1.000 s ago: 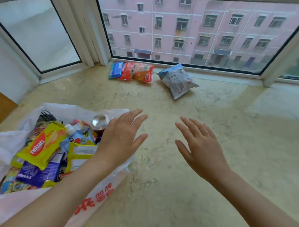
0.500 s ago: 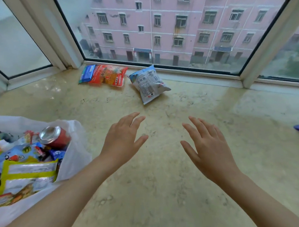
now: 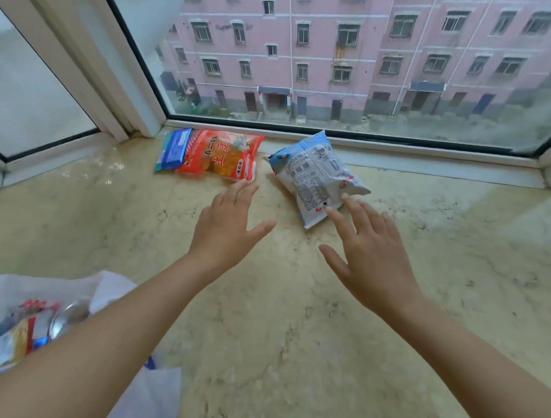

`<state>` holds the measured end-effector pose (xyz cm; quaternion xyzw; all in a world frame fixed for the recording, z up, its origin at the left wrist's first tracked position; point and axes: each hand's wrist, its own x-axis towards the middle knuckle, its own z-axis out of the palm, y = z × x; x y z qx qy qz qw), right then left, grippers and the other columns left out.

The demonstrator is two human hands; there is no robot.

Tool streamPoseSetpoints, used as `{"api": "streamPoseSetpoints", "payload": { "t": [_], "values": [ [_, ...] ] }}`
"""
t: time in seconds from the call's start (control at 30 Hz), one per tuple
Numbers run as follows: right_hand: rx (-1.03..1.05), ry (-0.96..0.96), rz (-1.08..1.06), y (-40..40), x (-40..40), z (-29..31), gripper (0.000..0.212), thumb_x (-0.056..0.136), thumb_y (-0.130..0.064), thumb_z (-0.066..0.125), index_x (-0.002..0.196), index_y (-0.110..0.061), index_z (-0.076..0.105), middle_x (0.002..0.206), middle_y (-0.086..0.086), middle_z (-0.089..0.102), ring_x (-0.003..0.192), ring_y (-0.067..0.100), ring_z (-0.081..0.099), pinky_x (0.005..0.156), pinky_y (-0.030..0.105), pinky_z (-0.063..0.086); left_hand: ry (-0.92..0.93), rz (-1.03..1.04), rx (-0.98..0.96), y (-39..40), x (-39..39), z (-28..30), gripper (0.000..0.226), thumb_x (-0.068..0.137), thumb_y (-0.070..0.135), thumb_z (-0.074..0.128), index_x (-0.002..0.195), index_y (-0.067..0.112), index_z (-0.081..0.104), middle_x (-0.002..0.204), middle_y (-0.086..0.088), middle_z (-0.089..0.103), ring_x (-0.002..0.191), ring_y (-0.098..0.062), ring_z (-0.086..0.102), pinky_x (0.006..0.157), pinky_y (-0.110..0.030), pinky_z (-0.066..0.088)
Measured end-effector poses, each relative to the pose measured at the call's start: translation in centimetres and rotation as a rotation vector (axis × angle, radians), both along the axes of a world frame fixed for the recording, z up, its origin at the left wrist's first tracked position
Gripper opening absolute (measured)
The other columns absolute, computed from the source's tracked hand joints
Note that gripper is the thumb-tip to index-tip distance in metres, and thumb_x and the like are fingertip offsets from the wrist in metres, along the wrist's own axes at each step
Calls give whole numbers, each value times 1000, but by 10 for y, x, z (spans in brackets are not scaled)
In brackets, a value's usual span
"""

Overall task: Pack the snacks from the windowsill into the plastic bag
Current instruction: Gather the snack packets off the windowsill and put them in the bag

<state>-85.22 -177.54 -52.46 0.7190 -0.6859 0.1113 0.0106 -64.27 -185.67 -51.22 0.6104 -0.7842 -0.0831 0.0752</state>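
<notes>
Three snack packets lie on the marble windowsill [image 3: 459,264] near the glass: a small blue packet [image 3: 172,148], a red and orange packet [image 3: 221,154] partly over it, and a pale blue and white bag [image 3: 315,174] to the right. My left hand [image 3: 226,225] is open, its fingertips just short of the red packet's near edge. My right hand [image 3: 369,252] is open too, with fingertips at the near corner of the pale blue bag. The white plastic bag [image 3: 113,288] lies at the lower left, with a can and other snacks inside, partly hidden by my left forearm.
The white window frame [image 3: 423,161] runs along the far edge of the sill, and a frame post [image 3: 111,99] stands at the far left corner. Bare marble spreads to the right and towards me.
Both hands have reached forward from beside the plastic bag to the packets by the window. The view has shifted, so the bag now sits at the lower left edge.
</notes>
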Motion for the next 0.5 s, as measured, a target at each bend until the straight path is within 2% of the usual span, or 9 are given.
{"api": "streamPoseSetpoints", "payload": {
  "t": [0.07,0.17,0.23,0.4,0.5],
  "values": [
    [-42,-7,-16,-23,4,-6,60,85,-48,40,132,-14,52,141,18,47,129,37,44,101,56,38,30,35,15,-25,-2,-9,76,87,63,49,149,28,23,157,4,19,142,-19,20,110,-42,27],
    [-78,-27,-68,-55,3,-18,60,81,-43,63,134,-17,51,145,19,41,132,38,38,104,59,31,-17,60,11,-61,-6,-26,82,83,66,50,150,31,19,159,1,12,145,-22,10,114,-43,21],
    [-66,-30,-103,-76,2,-23,64,78,-41,69,136,-21,49,148,19,35,135,39,33,106,61,26,-6,98,36,-84,-6,-37,85,81,67,52,150,33,16,160,-1,9,146,-24,5,115,-43,16],
    [65,-1,-155,-114,5,-26,75,82,-65,51,147,-38,24,158,11,10,144,33,10,112,57,11,-31,167,32,-133,-5,-51,89,81,74,45,152,33,10,161,-6,-1,147,-28,-5,116,-50,7],
    [107,-39,-171,-127,15,-29,83,77,-73,49,147,-43,17,158,11,9,144,32,13,111,58,15,-105,235,27,-156,-2,-49,93,78,80,40,151,34,6,160,-12,-12,146,-32,-14,111,-63,0]
  ]
}}
